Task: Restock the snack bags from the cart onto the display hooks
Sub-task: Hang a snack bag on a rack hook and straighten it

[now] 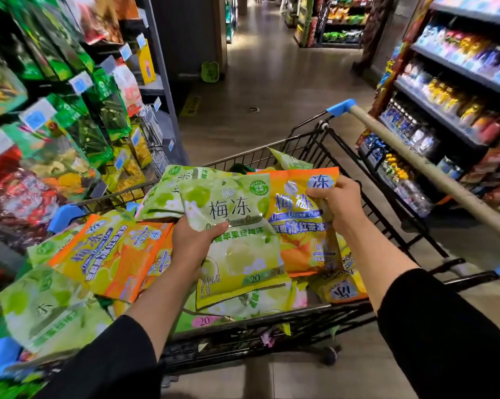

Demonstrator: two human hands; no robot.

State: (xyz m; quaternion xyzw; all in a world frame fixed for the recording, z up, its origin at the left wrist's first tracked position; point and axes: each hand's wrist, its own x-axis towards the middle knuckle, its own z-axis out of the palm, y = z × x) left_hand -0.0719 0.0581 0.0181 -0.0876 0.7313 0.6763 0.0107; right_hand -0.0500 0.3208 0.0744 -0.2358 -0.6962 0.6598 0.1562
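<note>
A black wire cart (pixel 309 145) stands in the aisle, piled with green and orange snack bags. My left hand (pixel 194 243) grips a light green bag (pixel 237 214) near its middle, thumb on the front. My right hand (pixel 336 201) pinches the upper right part of an orange-yellow bag (pixel 297 226) that lies beside the green one. More orange bags (pixel 110 254) and green bags (pixel 50 309) lie at the cart's left end. The display hooks (pixel 79 82) on the left carry hanging green and mixed snack packs with blue price tags.
The cart's handle (pixel 433 171) with blue end caps runs across the right. Shelves of bottled drinks (pixel 450 90) line the right side. The tiled aisle floor (pixel 272 82) stretches ahead between the two shelf rows toward further shelving at the back.
</note>
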